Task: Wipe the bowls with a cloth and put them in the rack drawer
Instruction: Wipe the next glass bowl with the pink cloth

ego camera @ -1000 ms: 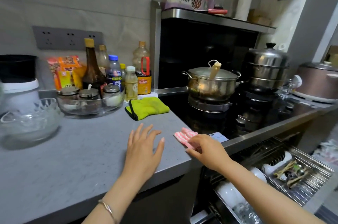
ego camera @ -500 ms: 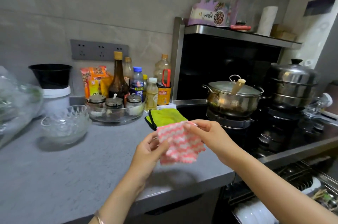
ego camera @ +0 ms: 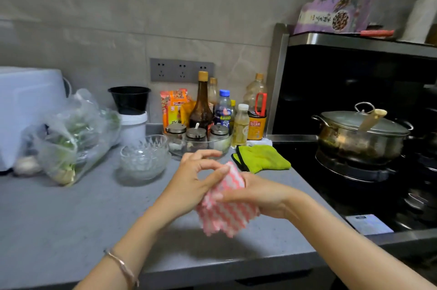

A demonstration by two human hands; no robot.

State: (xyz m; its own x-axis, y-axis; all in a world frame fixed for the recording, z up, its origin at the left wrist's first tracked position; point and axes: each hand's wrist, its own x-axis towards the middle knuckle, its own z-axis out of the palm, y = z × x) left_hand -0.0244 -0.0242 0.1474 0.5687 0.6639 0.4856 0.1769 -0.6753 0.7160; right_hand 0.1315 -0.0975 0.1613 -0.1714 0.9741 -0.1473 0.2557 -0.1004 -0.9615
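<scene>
I see my left hand (ego camera: 191,183) and right hand (ego camera: 262,192) both gripping the pink-striped cloth (ego camera: 227,216) above the bench (ego camera: 71,218).

2 bare forearms (ego camera: 142,226), left from 7 o'clock, right from 4 o'clock, left hand (ego camera: 189,185), right hand (ego camera: 259,195), slim fingers (ego camera: 201,154), longish nails (ego camera: 224,169), 1 thin pinkish metal bangle (ego camera: 123,268) round the left wrist
</scene>
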